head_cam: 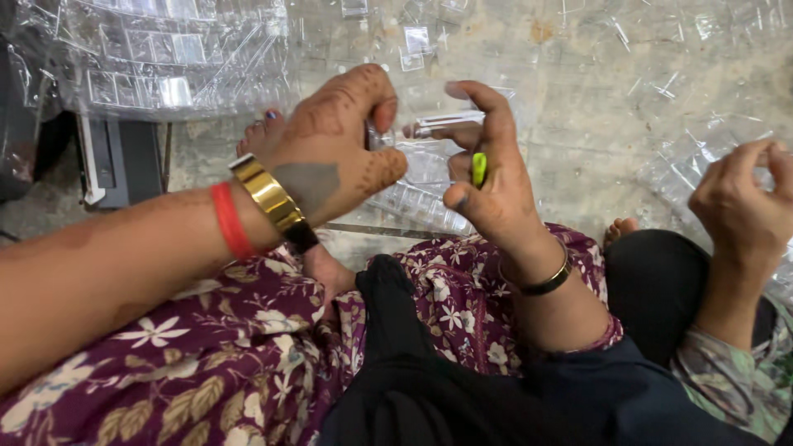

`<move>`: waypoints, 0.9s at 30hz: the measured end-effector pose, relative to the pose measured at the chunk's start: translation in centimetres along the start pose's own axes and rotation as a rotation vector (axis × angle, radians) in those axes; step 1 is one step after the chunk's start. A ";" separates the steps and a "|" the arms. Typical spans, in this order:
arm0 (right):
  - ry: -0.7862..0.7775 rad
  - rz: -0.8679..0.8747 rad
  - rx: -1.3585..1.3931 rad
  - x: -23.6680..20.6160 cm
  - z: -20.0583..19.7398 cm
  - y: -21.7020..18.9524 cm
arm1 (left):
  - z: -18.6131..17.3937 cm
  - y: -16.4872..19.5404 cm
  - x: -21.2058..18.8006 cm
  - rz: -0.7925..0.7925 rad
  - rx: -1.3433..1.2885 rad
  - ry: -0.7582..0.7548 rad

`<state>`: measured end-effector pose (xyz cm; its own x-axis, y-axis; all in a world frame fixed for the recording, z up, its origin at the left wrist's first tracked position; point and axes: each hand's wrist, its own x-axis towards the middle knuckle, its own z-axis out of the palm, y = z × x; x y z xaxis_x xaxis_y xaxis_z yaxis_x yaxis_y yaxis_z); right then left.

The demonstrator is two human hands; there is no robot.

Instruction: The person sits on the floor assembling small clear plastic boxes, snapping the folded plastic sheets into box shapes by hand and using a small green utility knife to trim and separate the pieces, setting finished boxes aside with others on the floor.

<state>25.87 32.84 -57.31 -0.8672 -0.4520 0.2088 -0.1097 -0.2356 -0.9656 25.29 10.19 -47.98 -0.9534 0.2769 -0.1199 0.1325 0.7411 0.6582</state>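
Sitting cross-legged on the concrete floor, the person holds a small clear plastic piece up over their lap. The left hand curls closed around one end of that piece, thumb and fingers pinching it; the right hand grips the other end between forefinger and thumb, with a small yellow-green tool tucked in the same hand just below the piece. Beneath the piece lies a clear plastic tray of little compartments. Above and left of the piece sits a heap of clear plastic trays. Well to the right of the piece, another person's hand is raised, loosely curled
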 end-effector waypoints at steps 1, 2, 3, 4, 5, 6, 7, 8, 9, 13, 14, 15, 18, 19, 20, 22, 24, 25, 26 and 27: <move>0.038 0.047 0.050 0.2 0.2 0.0 | 0.2 0.0 0.1 0.049 0.002 0.008; 0.075 0.090 0.097 0.4 0.1 0.1 | 0.3 -0.2 0.2 0.101 0.005 0.020; 0.112 0.073 0.090 0.6 0.0 0.3 | 0.4 -0.4 0.3 0.176 -0.046 0.024; 0.148 0.054 0.083 0.8 -0.1 0.6 | 0.4 -0.7 0.4 0.250 -0.096 0.028; 0.185 0.033 0.077 0.9 -0.3 1.0 | 0.5 -1.1 0.7 0.327 -0.144 0.032; 0.237 -0.053 0.021 1.0 -0.4 1.5 | 0.4 -1.5 0.8 0.209 -0.270 -0.008; 0.289 -0.138 -0.034 1.0 -0.4 1.9 | 0.4 -1.9 1.0 0.088 -0.396 -0.050; 0.336 -0.192 -0.095 0.9 -0.3 2.3 | 0.4 -2.2 1.1 -0.034 -0.522 -0.091; 0.387 -0.244 -0.159 0.9 -0.1 2.6 | 0.6 -2.4 1.4 -0.143 -0.760 -0.165; 0.384 -0.345 -0.270 1.1 1.8 3.7 | 1.8 -3.1 1.8 -0.350 -1.436 -0.319; 0.338 -0.373 -0.258 1.2 2.4 3.7 | 1.9 -3.3 1.8 -0.342 -1.536 -0.324; 0.292 -0.398 -0.246 1.2 2.9 3.7 | 1.9 -3.7 1.8 -0.308 -1.528 -0.286; 0.175 -0.472 -0.346 1.2 3.0 3.2 | 1.7 -4.8 1.9 -0.269 -1.521 -0.193; 0.151 -0.489 -0.471 1.2 2.2 2.7 | 1.7 -5.1 1.9 -0.303 -1.534 -0.177; 0.127 -0.504 -0.597 1.0 1.6 2.4 | 1.7 -5.4 1.9 -0.337 -1.546 -0.162; 0.121 -0.341 -0.484 0.6 1.0 1.9 | 2.0 -5.6 1.8 -0.329 -1.505 -0.173; 0.163 -0.219 -0.400 0.3 0.9 1.8 | 2.4 -5.7 1.7 -0.356 -1.472 -0.193; 0.211 -0.177 -0.372 0.2 1.0 1.7 | 2.7 -5.6 1.6 -0.388 -1.458 -0.209; 0.262 -0.135 -0.344 0.2 1.1 1.7 | 2.9 -5.6 1.5 -0.419 -1.443 -0.229; 0.248 -0.262 -0.480 0.4 1.1 1.8 | 3.1 -5.6 1.4 -0.456 -1.364 -0.284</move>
<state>25.83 31.29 -58.78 -0.8630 -0.2034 0.4625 -0.4919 0.1294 -0.8610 24.04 8.33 -54.10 -0.7361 0.4103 -0.5384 -0.6664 -0.2999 0.6826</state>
